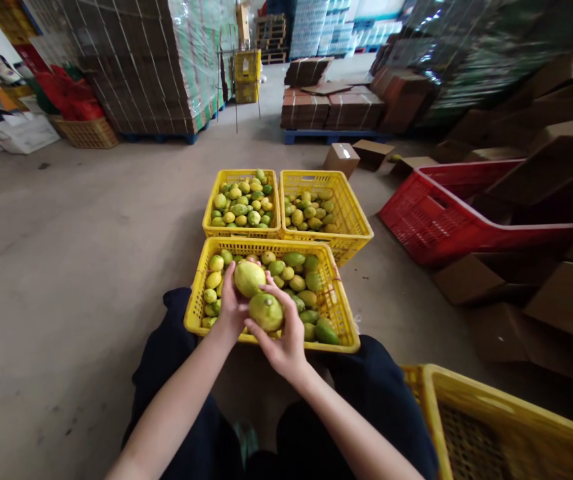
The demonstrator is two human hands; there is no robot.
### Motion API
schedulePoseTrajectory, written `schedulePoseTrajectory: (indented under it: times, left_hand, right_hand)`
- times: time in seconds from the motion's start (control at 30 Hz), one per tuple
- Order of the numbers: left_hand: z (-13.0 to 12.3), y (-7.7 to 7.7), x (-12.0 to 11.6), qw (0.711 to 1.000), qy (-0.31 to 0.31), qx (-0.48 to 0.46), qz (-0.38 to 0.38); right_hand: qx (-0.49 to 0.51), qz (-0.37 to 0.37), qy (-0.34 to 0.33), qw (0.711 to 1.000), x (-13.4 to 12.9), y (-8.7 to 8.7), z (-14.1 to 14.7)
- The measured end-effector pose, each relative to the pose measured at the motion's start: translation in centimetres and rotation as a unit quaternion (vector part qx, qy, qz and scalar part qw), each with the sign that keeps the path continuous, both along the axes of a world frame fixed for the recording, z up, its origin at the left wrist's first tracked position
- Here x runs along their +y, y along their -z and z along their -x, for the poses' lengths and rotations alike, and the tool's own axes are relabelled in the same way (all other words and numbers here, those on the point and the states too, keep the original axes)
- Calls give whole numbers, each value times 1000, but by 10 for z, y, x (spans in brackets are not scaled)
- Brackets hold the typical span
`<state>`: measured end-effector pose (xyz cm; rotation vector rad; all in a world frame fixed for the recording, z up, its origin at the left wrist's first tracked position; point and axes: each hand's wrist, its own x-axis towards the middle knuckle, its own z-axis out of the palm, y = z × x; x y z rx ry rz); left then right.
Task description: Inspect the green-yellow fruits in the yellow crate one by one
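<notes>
Both my hands are raised together over the near yellow crate. My left hand is closed around a smooth yellow-green fruit. Another yellow-green fruit, with a small nub facing me, sits in my right hand, its fingers curled about it. The two fruits are close together, and their exact kind is unclear. Below them, the crate holds many similar fruits, yellower at the left and greener, longer ones at the right. My hands hide the crate's middle.
Two more yellow crates stand behind, the left one fuller than the right one. Another yellow crate is by my right leg. A red crate and loose cardboard boxes crowd the right. Wrapped pallet stacks rise behind.
</notes>
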<state>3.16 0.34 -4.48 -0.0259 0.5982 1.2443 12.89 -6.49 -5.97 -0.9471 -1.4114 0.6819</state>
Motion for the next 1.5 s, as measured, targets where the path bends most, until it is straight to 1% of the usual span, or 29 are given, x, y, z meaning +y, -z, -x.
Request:
schedulePoseTrajectory:
  times: [0.07, 0.13, 0.17, 0.23, 0.3, 0.33, 0.37, 0.43, 0.5, 0.53, 0.6, 0.67, 0.73, 0.8, 0.9, 1.03, 1.13, 1.2, 1.27, 1.33, 1.43, 1.5]
  left_hand:
    - [5, -4, 5, 999, -29, -27, 34]
    - [9, -8, 8, 998, -45, -26, 43]
    - [10, -9, 9, 998, -53, -14, 39]
    - [9, -8, 8, 997, -64, 29, 15]
    - [5, -3, 5, 993, -67, 99, -26]
    - [2, 0, 3, 985, -68, 145, -58]
    - [-1, 4, 1, 973, -69, 197, -96]
    - [-7, 11, -3, 937, -75, 297, -170]
    - [-10, 17, -7, 902, -85, 367, -210]
    - [-10, 20, -8, 892, -88, 386, -218]
    - [-7, 22, -9, 883, -83, 404, -225]
    - [-2, 22, -9, 876, -66, 413, -239]
    - [1, 21, -9, 871, -53, 418, -251]
    - [2, 20, -9, 872, -48, 416, -252]
    - [2, 18, -9, 883, -45, 402, -239]
    - [1, 16, -8, 893, -46, 386, -227]
    - [3, 16, -7, 914, -33, 349, -205]
    - [4, 16, -7, 934, -33, 312, -168]
    - [4, 17, -7, 950, -50, 282, -124]
    - [5, 19, -8, 951, -69, 281, -111]
    - [6, 20, -9, 937, -71, 312, -139]
    - [6, 20, -9, 951, -54, 283, -111]
  right_hand:
    - [80, 60, 44, 994, 5, -3, -7]
    - [158, 129, 70, 976, 13, -6, -16]
    - [199, 160, 70, 964, 18, -7, -20]
    - [286, 205, 48, 935, 29, -8, -28]
    - [340, 222, 33, 913, 38, -6, -32]
    - [339, 219, 37, 914, 41, -5, -32]
    - [317, 205, 48, 925, 43, -3, -32]
    - [233, 156, 84, 956, 44, 1, -30]
    - [140, 99, 100, 980, 40, 3, -29]
    - [102, 75, 96, 987, 38, 4, -29]
    - [51, 43, 76, 995, 33, 6, -29]
    - [23, 23, 63, 997, 29, 8, -30]
    - [15, 12, 63, 998, 28, 10, -31]
    - [17, 4, 66, 998, 28, 11, -30]
    - [25, -1, 74, 997, 28, 10, -28]
    - [47, 27, 83, 995, 26, 5, -25]
    - [57, 43, 85, 994, 24, 4, -24]
    - [47, 44, 85, 994, 23, 5, -24]
    - [35, 40, 86, 995, 23, 6, -24]
    - [34, 42, 90, 994, 24, 8, -24]
    - [44, 56, 92, 993, 26, 5, -24]
    - [55, 72, 89, 992, 28, 2, -23]
